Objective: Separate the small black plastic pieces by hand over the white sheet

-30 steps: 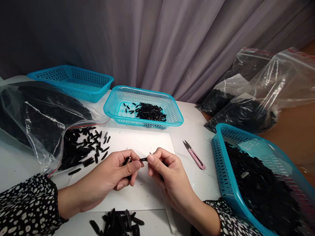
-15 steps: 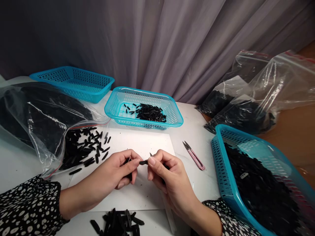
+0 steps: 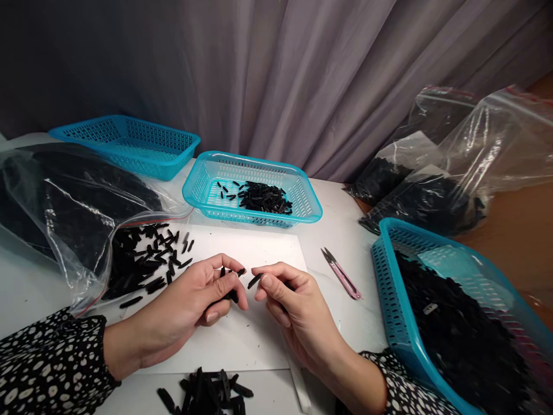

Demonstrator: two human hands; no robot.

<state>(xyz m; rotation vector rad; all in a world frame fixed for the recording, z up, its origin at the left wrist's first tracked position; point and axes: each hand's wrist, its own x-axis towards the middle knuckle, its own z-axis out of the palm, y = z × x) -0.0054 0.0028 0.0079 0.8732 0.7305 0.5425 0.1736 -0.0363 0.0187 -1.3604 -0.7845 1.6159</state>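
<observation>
My left hand [image 3: 211, 294] is closed around several small, narrow black pieces [image 3: 231, 295], with some of their ends showing between the fingers. Opposite it, a short gap away, my right hand [image 3: 294, 300] pinches one slim black piece [image 3: 254, 281] between thumb and forefinger. Something dark also shows in the curl of the right hand's fingers, too hidden to name. Both hands are above a white sheet [image 3: 216, 346]. Loose black pieces [image 3: 211, 389] are heaped below them at the near edge.
Thread snips [image 3: 341, 274] lie right of my hands. Ahead stand a blue basket [image 3: 311, 212] with black pieces and another blue basket [image 3: 173, 167]. A plastic bag [image 3: 64, 213] spills black pieces on the left. A filled blue basket [image 3: 395, 311] and clear bags [image 3: 470, 155] occupy the right.
My hands have moved slightly apart. The piece in my right fingertips is now tilted and clear of the left hand. A pointed tip that showed above the right hand is out of sight.
</observation>
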